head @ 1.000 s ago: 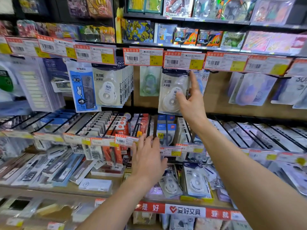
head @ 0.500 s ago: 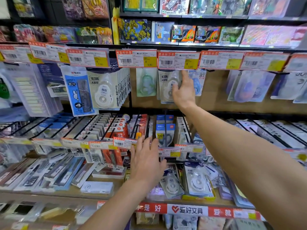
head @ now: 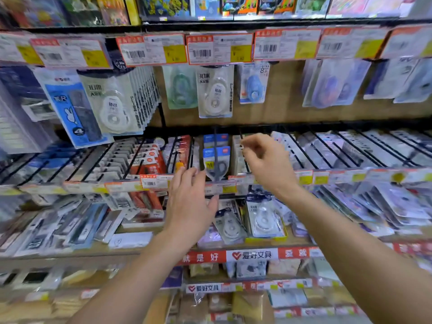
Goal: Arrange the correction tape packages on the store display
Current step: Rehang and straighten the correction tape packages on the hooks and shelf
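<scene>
Packed stationery shelving, 3 tiers fronted by price-tag rails. High on the wooden backboard, 1 correction tape package hanging upright, bare wood just below. Left hand spread, holding nothing, before the middle rail. Right hand loosely curled, nothing gripped, beside black pegs.

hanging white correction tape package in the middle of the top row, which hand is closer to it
Right. The right hand is below and right of the package, not touching it; the left hand is further down, by the lower price tags.
</scene>
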